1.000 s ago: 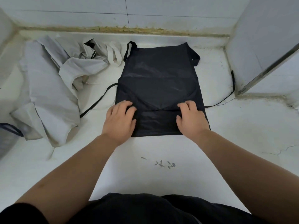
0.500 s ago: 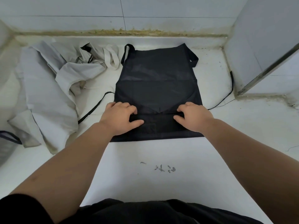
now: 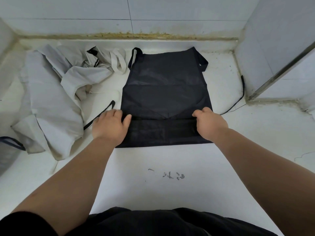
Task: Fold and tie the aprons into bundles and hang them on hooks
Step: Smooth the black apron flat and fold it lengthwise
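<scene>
Single head-worn view, looking forward and down, close over white floor (image 3: pixel 170 193), facing tiled wall (image 3: pixel 153 12)

Black apron (image 3: pixel 166 92) — flat, near edge folded over.

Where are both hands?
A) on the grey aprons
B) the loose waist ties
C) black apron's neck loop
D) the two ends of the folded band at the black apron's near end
D: the left hand and right hand each hold one end of the folded band across the black apron.
</scene>
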A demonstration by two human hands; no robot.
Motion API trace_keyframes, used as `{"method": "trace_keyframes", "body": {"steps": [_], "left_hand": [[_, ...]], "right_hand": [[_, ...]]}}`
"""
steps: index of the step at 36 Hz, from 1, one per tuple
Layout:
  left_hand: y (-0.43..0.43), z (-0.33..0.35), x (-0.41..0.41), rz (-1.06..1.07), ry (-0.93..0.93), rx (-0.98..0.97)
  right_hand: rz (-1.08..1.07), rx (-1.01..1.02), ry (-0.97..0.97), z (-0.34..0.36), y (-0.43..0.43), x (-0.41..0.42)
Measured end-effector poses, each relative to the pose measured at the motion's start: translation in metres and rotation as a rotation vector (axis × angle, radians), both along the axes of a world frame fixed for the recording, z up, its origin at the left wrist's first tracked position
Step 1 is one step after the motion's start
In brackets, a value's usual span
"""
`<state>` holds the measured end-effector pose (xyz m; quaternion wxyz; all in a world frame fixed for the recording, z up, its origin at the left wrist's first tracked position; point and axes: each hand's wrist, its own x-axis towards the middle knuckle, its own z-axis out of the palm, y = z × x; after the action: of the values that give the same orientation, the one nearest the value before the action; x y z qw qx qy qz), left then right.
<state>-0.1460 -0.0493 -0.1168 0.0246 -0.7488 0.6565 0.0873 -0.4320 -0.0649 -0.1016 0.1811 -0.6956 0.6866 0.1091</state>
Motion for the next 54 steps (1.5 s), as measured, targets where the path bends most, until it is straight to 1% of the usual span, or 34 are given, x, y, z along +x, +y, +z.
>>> {"method": "trace_keyframes", "body": {"steps": [2, 5, 8, 11, 13, 14, 16, 18, 19, 20, 22, 23, 24, 26, 29, 31, 34, 38, 42, 44, 45, 48, 50, 52, 54], "left_hand": [[0.004, -0.005, 0.008, 0.070, 0.030, 0.051], [0.007, -0.014, 0.018, 0.101, 0.029, 0.125], [0.008, -0.012, 0.014, 0.212, 0.041, 0.174], [0.010, -0.002, 0.005, 0.259, 0.039, 0.173], [0.012, 0.002, 0.002, 0.251, 0.015, 0.122], [0.013, 0.003, 0.001, 0.225, 0.003, 0.068], [0.015, 0.004, -0.001, 0.092, 0.026, -0.124], [0.015, 0.006, -0.006, -0.152, 0.123, -0.307], [0.014, 0.008, -0.009, -0.273, 0.194, -0.344], [0.014, 0.009, -0.013, -0.371, 0.272, -0.322], [0.017, 0.014, -0.027, -0.446, 0.355, -0.102], [0.019, 0.016, -0.033, -0.450, 0.323, 0.039], [0.020, 0.015, -0.037, -0.457, 0.255, 0.138], [0.022, 0.015, -0.042, -0.494, 0.154, 0.244], [0.021, 0.020, -0.042, -0.527, 0.091, 0.253], [0.018, 0.023, -0.041, -0.531, 0.083, 0.268], [0.008, 0.027, -0.040, -0.552, 0.089, 0.314], [-0.014, 0.043, -0.043, -0.451, 0.225, 0.360], [-0.039, 0.055, -0.045, -0.272, 0.378, 0.502], [-0.048, 0.057, -0.045, -0.216, 0.444, 0.546], [-0.053, 0.057, -0.043, -0.202, 0.445, 0.548], [-0.065, 0.052, -0.035, -0.205, 0.361, 0.530], [-0.069, 0.051, -0.033, -0.238, 0.237, 0.439], [-0.071, 0.050, -0.033, -0.327, -0.001, 0.309], [-0.070, 0.043, -0.035, -0.436, -0.262, 0.180]], "right_hand": [[-0.037, 0.000, 0.008, -0.001, 0.000, -0.002], [-0.069, -0.021, 0.027, -0.001, 0.000, -0.003], [-0.080, -0.064, 0.073, -0.002, -0.002, -0.005], [-0.089, -0.125, 0.144, -0.002, -0.004, -0.007], [-0.092, -0.169, 0.182, -0.001, -0.004, -0.006], [-0.083, -0.199, 0.177, 0.000, -0.003, -0.006], [-0.015, -0.272, 0.086, 0.002, -0.001, -0.004], [0.109, -0.279, -0.073, 0.003, 0.004, 0.000], [0.153, -0.225, -0.140, 0.005, 0.007, 0.003], [0.176, -0.143, -0.179, 0.008, 0.010, 0.006], [0.184, 0.025, -0.182, 0.012, 0.016, 0.009], [0.199, 0.076, -0.158, 0.012, 0.018, 0.009], [0.227, 0.109, -0.122, 0.014, 0.019, 0.008], [0.269, 0.145, -0.065, 0.013, 0.020, 0.006], [0.306, 0.129, -0.032, 0.011, 0.017, 0.003], [0.349, 0.094, -0.026, 0.012, 0.015, 0.004], [0.322, 0.057, -0.098, 0.017, 0.011, 0.006], [0.258, 0.134, -0.192, 0.031, -0.002, 0.006], [0.264, 0.256, -0.128, 0.041, -0.019, 0.007], [0.240, 0.259, -0.116, 0.043, -0.029, 0.005], [0.223, 0.249, -0.114, 0.044, -0.034, 0.005], [0.178, 0.163, -0.060, 0.046, -0.047, 0.002], [0.176, 0.087, 0.025, 0.045, -0.051, 0.002], [0.236, 0.003, 0.141, 0.038, -0.056, 0.004], [0.293, -0.044, 0.207, 0.027, -0.060, 0.006]]}}
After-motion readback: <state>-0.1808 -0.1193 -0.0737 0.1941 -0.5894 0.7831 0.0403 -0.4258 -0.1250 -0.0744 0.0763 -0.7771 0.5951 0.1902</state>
